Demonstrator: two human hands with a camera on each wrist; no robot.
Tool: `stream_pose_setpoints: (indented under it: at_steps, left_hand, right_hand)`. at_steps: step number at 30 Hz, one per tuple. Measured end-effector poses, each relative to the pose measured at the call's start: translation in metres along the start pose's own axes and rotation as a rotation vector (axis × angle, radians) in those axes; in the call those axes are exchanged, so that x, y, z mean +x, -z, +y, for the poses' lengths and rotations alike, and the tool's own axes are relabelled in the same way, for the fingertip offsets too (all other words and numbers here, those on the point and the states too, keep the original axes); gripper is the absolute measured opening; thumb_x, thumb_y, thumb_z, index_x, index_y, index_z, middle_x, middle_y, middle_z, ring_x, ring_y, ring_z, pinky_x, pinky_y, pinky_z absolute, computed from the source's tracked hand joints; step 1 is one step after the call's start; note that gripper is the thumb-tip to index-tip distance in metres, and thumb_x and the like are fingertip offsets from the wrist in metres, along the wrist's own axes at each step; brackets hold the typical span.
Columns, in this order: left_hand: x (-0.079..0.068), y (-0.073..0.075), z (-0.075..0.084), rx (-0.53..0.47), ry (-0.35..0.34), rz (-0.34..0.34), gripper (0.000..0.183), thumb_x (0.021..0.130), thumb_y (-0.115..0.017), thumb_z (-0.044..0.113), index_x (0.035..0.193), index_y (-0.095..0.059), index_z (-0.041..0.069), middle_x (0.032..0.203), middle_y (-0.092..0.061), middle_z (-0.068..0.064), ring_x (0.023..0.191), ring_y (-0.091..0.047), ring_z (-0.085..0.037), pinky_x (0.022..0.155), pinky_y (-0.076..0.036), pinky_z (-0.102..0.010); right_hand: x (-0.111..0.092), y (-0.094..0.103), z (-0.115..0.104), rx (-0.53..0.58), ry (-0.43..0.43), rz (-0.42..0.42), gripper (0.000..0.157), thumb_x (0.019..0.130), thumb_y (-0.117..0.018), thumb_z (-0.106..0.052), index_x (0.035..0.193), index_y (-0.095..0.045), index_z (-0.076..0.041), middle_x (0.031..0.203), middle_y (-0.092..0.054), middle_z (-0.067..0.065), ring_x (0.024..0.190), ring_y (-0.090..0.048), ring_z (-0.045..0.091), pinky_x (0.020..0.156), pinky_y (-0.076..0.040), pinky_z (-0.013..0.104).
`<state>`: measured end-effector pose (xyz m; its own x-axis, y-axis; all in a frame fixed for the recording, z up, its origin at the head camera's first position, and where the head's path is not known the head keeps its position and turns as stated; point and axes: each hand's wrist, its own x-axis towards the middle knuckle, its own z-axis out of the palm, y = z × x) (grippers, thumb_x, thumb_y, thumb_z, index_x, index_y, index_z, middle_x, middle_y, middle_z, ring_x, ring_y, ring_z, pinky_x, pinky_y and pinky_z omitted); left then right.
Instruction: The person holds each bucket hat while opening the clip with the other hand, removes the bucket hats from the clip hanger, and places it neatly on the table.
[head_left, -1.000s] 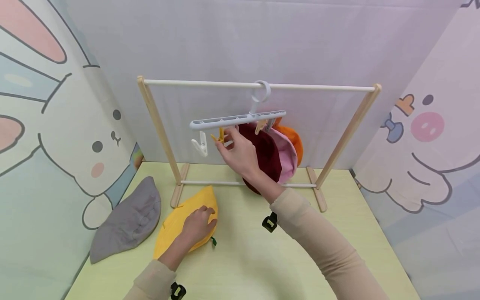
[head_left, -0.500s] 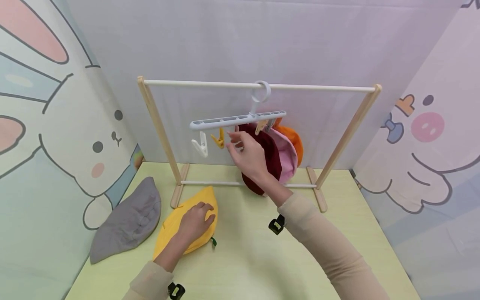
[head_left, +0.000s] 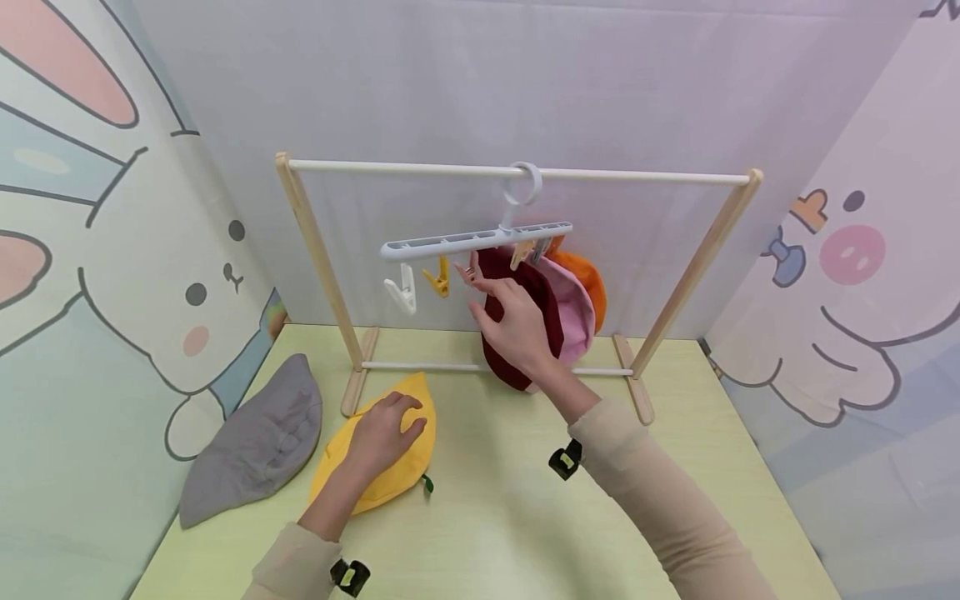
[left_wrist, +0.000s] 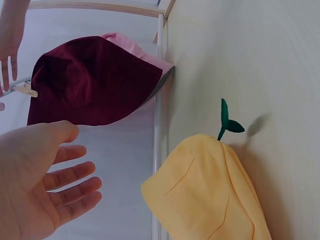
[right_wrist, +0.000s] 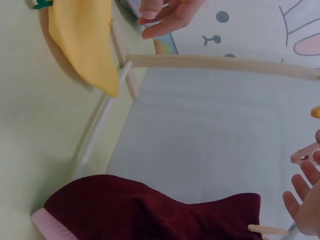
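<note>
My right hand [head_left: 513,325] is in front of the maroon hat [head_left: 543,333], its thumb and fingers apart. Its fingertips are close to a pink clip [head_left: 468,269]; I cannot tell whether they touch it. A yellow clip [head_left: 441,279] and a white clip [head_left: 405,292] hang further left from the grey hanger [head_left: 438,245], holding nothing. Over the yellow hat [left_wrist: 200,190], my left hand [head_left: 384,433] hovers with spread fingers; the left wrist view shows it apart from the hat. That hat lies on the table with a green leaf [left_wrist: 227,122] at its tip.
A wood-ended rack with a white bar [head_left: 637,175] carries the hanger. Behind the maroon hat hang a pink hat [head_left: 573,308] and an orange hat [head_left: 588,279], with a beige clip [head_left: 520,253] near their tops. A grey hat [head_left: 258,450] lies on the table at left.
My right hand has come away from the yellow clip, moving right and down, and the pink clip shows. My left hand has shifted slightly left and up off the yellow hat.
</note>
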<state>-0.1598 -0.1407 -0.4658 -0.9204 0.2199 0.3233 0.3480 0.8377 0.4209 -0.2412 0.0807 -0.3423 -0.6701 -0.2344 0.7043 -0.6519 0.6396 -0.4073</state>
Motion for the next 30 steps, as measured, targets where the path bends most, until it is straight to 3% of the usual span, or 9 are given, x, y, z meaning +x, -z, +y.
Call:
stream_pose_setpoints:
  at_steps: [10,18,30]
  left_hand:
    - [0.005,0.006,0.003,-0.042,-0.005,0.005,0.024,0.08,-0.07,0.025,0.1,-0.066,0.014,0.102,-0.062,-0.002,0.083,-0.062,-0.023,0.062,-0.049,-0.033]
    - [0.013,0.01,0.007,-0.077,-0.036,0.011,0.03,0.081,-0.069,0.028,0.107,-0.065,0.014,0.11,-0.061,-0.003,0.098,-0.061,-0.025,0.074,-0.051,-0.039]
    - [0.027,0.013,0.017,-0.115,-0.052,0.027,0.039,0.081,-0.068,0.029,0.115,-0.062,0.012,0.12,-0.059,-0.005,0.109,-0.057,-0.027,0.085,-0.047,-0.043]
  right_hand:
    - [-0.014,-0.001,0.02,-0.002,-0.12,0.061,0.031,0.084,-0.064,-0.022,0.113,-0.063,-0.012,0.111,-0.06,0.006,0.1,-0.055,0.022,0.088,-0.045,0.036]
    - [-0.019,0.0,0.035,0.003,-0.1,0.134,0.038,0.081,-0.066,-0.017,0.117,-0.061,-0.007,0.118,-0.058,0.012,0.11,-0.05,0.028,0.095,-0.038,0.04]
    - [-0.025,0.006,0.063,-0.01,-0.166,0.17,0.047,0.08,-0.067,-0.017,0.124,-0.056,-0.004,0.127,-0.051,0.016,0.116,-0.046,0.032,0.1,-0.034,0.041]
